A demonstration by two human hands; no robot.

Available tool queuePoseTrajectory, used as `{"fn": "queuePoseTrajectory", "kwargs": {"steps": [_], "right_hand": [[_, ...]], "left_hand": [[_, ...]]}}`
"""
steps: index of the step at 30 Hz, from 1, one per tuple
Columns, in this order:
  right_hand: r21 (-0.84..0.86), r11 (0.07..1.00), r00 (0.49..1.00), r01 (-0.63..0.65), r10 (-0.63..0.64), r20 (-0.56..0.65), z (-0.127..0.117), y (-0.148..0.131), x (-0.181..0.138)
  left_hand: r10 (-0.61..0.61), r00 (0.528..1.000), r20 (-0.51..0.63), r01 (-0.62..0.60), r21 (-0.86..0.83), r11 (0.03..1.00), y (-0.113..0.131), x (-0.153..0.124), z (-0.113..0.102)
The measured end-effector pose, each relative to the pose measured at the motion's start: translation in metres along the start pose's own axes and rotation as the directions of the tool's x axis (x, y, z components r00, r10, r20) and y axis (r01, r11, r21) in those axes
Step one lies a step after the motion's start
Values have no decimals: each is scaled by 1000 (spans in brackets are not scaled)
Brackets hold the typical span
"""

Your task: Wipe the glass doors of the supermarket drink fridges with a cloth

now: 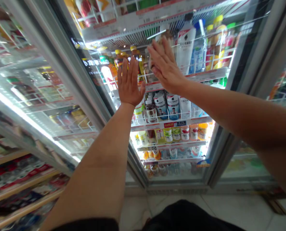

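Note:
Both arms reach forward to a lit drinks fridge. My left hand [131, 85] is raised, back toward me, with its fingers stretched up and the thumb out to the side. My right hand [166, 71] is also flat, tilted to the left and slightly blurred, and holds nothing. Behind them is the fridge's glass door [155, 175]; whether the palms touch it I cannot tell. Yellow-capped bottles [119, 59] show past my left fingers. A white bottle with a black cap [186, 43] stands just right of my right hand. My right fingers hide part of that shelf.
Lower shelves hold bottles with a spade label [173, 106] and several fruit-labelled drinks [185, 132]. Grey door frames [102, 109] run down both sides. Packed wooden shelves [20, 187] stand at the lower left. Pale floor tiles [133, 208] lie below.

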State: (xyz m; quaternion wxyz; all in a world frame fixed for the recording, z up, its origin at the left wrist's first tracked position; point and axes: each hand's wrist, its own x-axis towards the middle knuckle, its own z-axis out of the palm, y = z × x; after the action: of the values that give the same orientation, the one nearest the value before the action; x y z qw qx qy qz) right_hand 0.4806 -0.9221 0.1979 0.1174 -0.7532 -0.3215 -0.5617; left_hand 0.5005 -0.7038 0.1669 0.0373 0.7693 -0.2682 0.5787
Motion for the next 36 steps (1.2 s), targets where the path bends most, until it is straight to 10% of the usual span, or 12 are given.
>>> {"fn": "queuePoseTrajectory", "kwargs": {"steps": [7,15,22,31,36], "right_hand": [[317,948,976,38,-104,193,-24,-5,10],[68,989,982,133,-141,123,-44,81,-57],[-9,993,993,121,-121,11,-34,78,-80],[-130,990,996,54,-44,80,-35,76,-78],[-164,983,995,85,-75,64,-31,79,-79]], "left_hand": [[174,973,154,-165,-70,984,0,-1,-3],[192,976,100,-187,-55,981,-2,1,-2],[170,985,38,-167,-69,984,5,-1,-5],[-179,978,-103,163,-150,975,80,18,8],[126,992,23,-119,-193,974,98,9,17]]}}
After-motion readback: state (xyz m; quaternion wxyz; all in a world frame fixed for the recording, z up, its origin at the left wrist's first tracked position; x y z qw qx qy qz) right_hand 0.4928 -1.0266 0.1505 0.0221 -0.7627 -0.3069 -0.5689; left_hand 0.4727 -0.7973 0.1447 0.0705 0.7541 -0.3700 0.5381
